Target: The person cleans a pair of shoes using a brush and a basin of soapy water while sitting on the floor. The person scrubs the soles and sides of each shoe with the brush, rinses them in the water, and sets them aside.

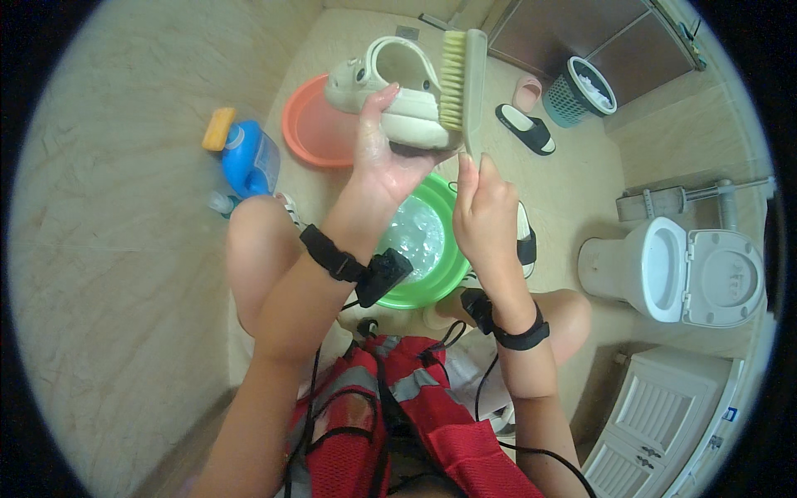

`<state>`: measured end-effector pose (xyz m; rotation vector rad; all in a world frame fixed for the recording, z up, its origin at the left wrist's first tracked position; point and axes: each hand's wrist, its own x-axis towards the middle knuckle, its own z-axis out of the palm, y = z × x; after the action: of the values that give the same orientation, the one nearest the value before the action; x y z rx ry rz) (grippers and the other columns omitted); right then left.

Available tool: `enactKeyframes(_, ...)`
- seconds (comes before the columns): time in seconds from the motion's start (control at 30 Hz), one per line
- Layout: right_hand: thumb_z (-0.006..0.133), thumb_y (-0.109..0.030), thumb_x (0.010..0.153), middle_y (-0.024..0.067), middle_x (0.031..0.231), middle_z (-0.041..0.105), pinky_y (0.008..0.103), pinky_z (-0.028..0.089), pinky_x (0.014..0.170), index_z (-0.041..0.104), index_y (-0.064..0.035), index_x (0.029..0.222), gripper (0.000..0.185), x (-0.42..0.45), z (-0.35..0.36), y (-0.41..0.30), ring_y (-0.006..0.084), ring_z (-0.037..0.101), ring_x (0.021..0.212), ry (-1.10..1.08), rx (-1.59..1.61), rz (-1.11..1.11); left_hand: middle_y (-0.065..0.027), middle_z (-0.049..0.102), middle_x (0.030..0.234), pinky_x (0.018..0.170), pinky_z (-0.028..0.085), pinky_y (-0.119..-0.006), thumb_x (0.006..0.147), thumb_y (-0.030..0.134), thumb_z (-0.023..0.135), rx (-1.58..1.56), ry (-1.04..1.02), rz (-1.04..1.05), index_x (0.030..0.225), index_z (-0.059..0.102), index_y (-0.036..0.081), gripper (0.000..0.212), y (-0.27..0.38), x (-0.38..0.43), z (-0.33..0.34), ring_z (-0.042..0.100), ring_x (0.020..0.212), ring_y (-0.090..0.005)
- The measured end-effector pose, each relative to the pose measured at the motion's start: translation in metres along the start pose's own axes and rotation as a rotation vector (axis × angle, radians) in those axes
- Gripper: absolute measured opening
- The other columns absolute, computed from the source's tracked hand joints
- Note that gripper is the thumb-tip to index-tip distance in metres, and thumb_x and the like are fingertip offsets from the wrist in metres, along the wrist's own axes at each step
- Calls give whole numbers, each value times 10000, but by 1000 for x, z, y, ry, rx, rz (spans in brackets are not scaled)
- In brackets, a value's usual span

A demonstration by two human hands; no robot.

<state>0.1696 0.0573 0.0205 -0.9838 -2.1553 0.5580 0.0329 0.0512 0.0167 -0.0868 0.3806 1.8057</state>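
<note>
My left hand point(389, 159) grips a white foam clog point(408, 115) from below, its thumb pressed on the clog's side. Wet skin shows on that palm. In my right hand point(489, 211) is the handle of a scrubbing brush point(473, 87), held upright with its pale yellow bristles point(452, 81) turned left. The bristles meet or nearly meet the clog's right end; I cannot tell which. Beneath both hands a green basin point(445, 280) holds sudsy water point(414, 233). An orange basin point(299, 140) with cloudy water stands behind the clog, partly hidden by it.
At the left stand a blue detergent bottle point(246, 162), a yellow sponge point(219, 129) by its cap, and a small bottle point(223, 204). To the right are slippers point(526, 129), a waste basket point(566, 99), a toilet point(660, 271) and a white cabinet point(654, 417). Black cables point(479, 386) hang near my arms.
</note>
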Motion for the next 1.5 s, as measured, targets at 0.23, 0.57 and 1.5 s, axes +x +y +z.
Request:
enactKeyframes(0.23,495,-242,905,210,486,502,459,421,412,459,16,721,319,-15,11,12,399,537,461,-70,-296,45,-96,529,1092,940,353,-523,714,279,621,33,141,136,1135,479,101,479,-9,14,-2,486,1040,-284)
enactKeyframes(0.57,494,-236,901,240,515,523,468,450,441,483,16,731,305,4,13,35,412,560,481,-33,-238,129,-107,515,993,892,389,-485,694,258,648,10,178,114,1032,478,84,417,-25,19,-12,484,979,-284)
enactKeyframes(1.5,511,-267,891,167,551,519,402,463,470,531,6,824,282,-49,25,12,325,580,527,-51,-239,168,-115,466,1230,1001,296,-517,702,439,562,37,-70,34,1189,495,111,591,-24,17,-20,412,1145,-326)
